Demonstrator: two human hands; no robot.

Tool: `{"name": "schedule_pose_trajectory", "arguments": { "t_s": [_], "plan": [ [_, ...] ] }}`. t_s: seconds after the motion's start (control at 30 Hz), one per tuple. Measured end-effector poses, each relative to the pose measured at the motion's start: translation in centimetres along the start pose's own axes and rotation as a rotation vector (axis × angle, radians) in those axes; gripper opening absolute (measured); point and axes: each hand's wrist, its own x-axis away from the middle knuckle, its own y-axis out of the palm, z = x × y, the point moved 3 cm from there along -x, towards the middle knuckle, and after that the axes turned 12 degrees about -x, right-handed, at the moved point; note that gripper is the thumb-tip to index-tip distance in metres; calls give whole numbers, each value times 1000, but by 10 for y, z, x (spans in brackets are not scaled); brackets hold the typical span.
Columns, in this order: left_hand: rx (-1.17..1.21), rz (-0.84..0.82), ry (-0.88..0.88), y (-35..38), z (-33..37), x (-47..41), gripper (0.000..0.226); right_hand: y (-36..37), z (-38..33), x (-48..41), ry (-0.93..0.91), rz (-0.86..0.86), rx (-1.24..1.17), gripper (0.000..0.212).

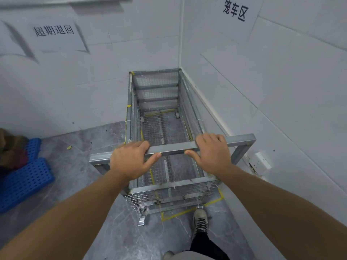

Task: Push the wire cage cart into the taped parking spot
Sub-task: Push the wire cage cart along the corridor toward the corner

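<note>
Two hands on the bar: left hand (pixel 129 160) and right hand (pixel 212 152) both clamped around the handle bar (pixel 172 148), apart from each other. Below, yellow floor tape (pixel 180 214) shows just behind the wire cage cart (pixel 159 113), whose far end sits tight in the corner of the white walls (pixel 281 81).
</note>
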Motion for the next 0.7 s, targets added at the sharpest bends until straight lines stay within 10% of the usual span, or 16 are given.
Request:
{"name": "schedule_pose_trajectory", "arguments": {
  "t_s": [0.7],
  "plan": [
    [-19,-15,-12,1,-1,1,53,1,-4,-2,43,-73,-21,65]
  ]
}}
